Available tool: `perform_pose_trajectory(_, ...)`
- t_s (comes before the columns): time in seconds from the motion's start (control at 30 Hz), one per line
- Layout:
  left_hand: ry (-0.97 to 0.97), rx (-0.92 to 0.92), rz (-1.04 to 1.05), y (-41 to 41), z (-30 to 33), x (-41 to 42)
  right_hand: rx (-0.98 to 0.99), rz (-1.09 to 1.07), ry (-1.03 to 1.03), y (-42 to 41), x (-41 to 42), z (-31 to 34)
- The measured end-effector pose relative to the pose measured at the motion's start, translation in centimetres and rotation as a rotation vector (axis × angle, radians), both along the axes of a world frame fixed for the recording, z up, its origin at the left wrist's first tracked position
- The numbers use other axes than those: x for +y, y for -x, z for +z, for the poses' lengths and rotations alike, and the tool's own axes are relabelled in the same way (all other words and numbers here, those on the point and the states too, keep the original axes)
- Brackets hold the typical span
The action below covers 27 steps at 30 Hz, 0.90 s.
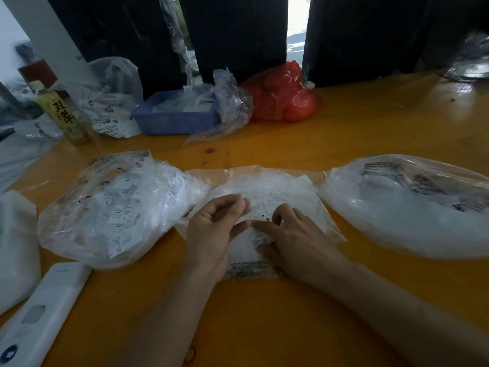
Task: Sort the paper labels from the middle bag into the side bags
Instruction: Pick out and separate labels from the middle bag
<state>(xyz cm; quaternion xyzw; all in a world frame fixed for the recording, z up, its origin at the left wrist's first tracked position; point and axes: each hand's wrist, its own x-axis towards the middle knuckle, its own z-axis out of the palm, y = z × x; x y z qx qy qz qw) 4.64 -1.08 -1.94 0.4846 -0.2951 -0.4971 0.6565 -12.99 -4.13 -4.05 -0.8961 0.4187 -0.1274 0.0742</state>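
Observation:
Three clear plastic bags lie in a row on the orange table. The middle bag [264, 189] is flat and holds white paper labels [258, 238] with small black print. My left hand [214, 231] rests on its left part with fingers curled, pinching at the labels. My right hand [293, 237] lies on the bag's right part, its fingers bent and picking at a label marked S M. The left bag [113, 207] is stuffed with many printed labels. The right bag [404, 205] looks full of white contents, blurred.
At the back stand a blue basket [174, 119] with plastic in it, a red bag [283, 94], crumpled clear bags and a yellow-green bottle [62, 115]. A white device [39, 316] and a white packet [16, 247] lie at the left front. Dark curtains hang behind.

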Motion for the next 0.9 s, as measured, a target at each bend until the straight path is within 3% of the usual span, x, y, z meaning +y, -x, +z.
perform_pose_trajectory(0.23, 0.004, 0.074, -0.042, 0.3, 0.2, 0.2, -0.207, -0.078, -0.045, 0.6, -0.1, 0.7)
perform_pose_trajectory(0.43, 0.006, 0.066, -0.044, 0.7, 0.2, 0.3, -0.125, -0.089, -0.089, 0.3, -0.1, 0.4)
perform_pose_trajectory(0.63, -0.022, 0.063, -0.052, 0.9, 0.1, 0.3, -0.273, -0.152, -0.104, 0.5, -0.5, 0.5)
perform_pose_trajectory(0.73, -0.027, 0.067, -0.072, 1.0, 0.1, 0.3, -0.402, -0.199, -0.124, 1.2, -0.5, 0.8)
perform_pose_trajectory(0.9, -0.032, 0.098, -0.136, 0.9, -0.1, 0.3, -0.809, -0.302, -0.245, 2.9, -0.6, 2.1)
